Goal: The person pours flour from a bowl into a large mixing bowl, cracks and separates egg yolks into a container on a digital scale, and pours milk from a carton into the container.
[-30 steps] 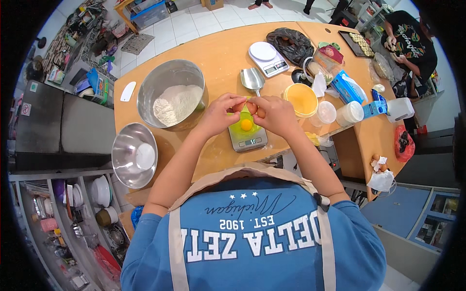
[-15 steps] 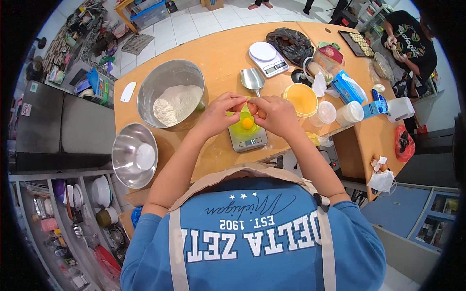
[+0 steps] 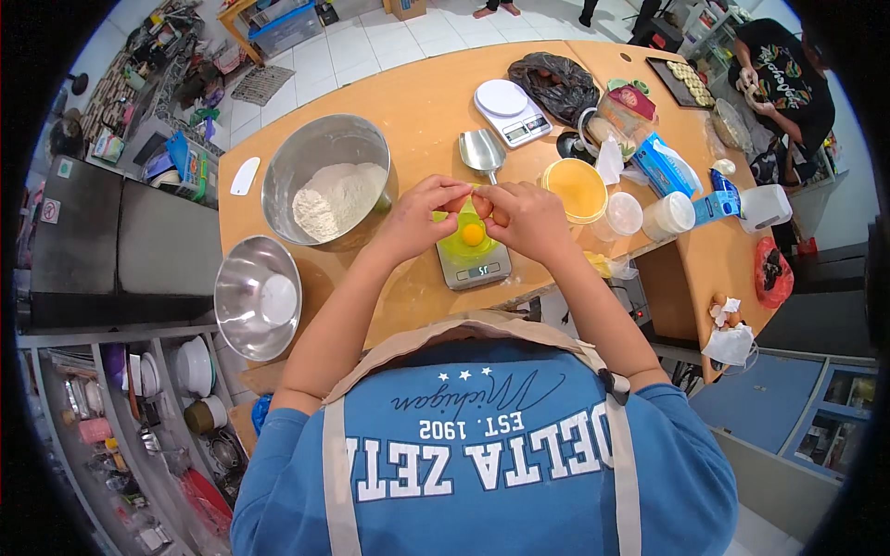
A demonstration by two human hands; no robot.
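My left hand (image 3: 417, 221) and my right hand (image 3: 530, 219) meet above a small yellow-green bowl (image 3: 452, 246). Their fingers pinch a cracked brown eggshell (image 3: 501, 217), partly hidden by the fingertips; a piece seems to be in each hand. One egg yolk (image 3: 473, 234) lies in the bowl. The bowl stands on a flat silver kitchen scale (image 3: 462, 276) whose display is lit. Just beyond my hands lies a metal scoop (image 3: 482, 149). A tub with yellow contents (image 3: 576, 189) sits right of my right hand.
Left on the wooden table (image 3: 417, 102) stand a large steel bowl of flour (image 3: 278, 208) and a smaller steel bowl (image 3: 234, 320). A white scale (image 3: 519, 125), black plastic bag (image 3: 547, 79) and white jar (image 3: 669, 215) are farther right. Another person (image 3: 783, 83) handles dough at the far right.
My hands hold almost the same place above the bowl, with the eggshell still between the fingers. At the far right, the other person's hands have shifted slightly.
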